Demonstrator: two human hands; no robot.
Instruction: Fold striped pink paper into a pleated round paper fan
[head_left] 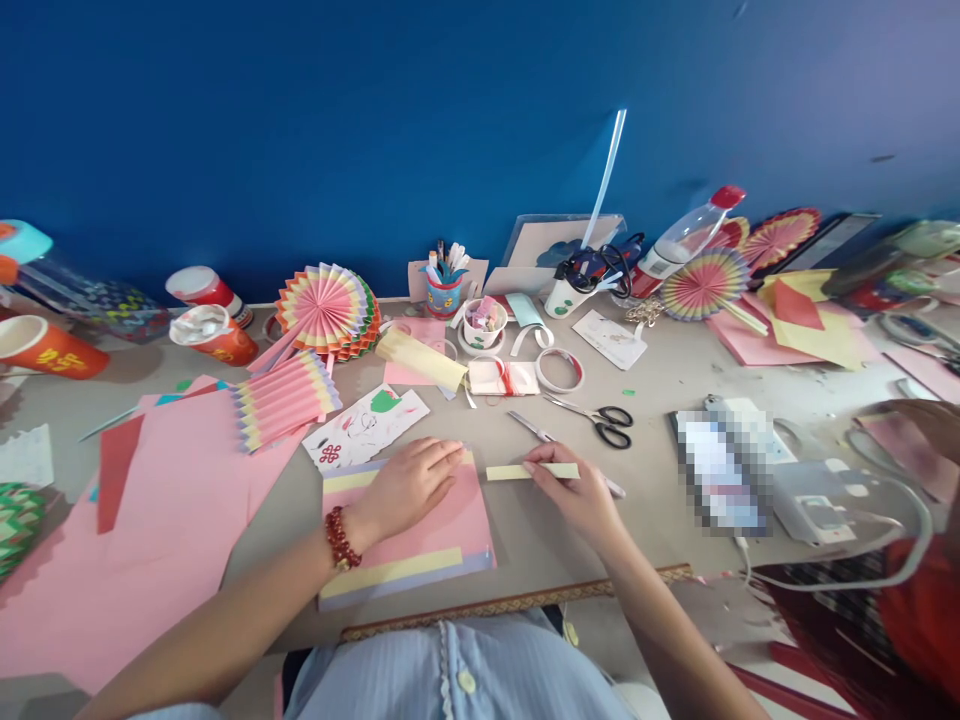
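My left hand (409, 490) lies flat on a pink paper sheet (450, 525), its fingers stretched toward the sheet's upper right corner. Yellow and lavender strips run along the sheet's upper and lower edges. To the right of the sheet, my right hand (574, 490) pinches a short pale yellow paper strip (506, 472) between thumb and fingers. A slim utility knife (529, 425) lies partly under the right hand. Just beyond it rest black-handled scissors (611, 428). A white card with drawings (367, 425) touches the area above the pink sheet.
Large pink paper (172, 500) and a pleated strip (285, 400) spread at left. Paper fans (326, 305), a pen cup (444, 295), tape roll (559, 370) and bottle (690, 235) stand toward the blue wall. A phone (724, 475) lies right, near another person's hand (926, 425).
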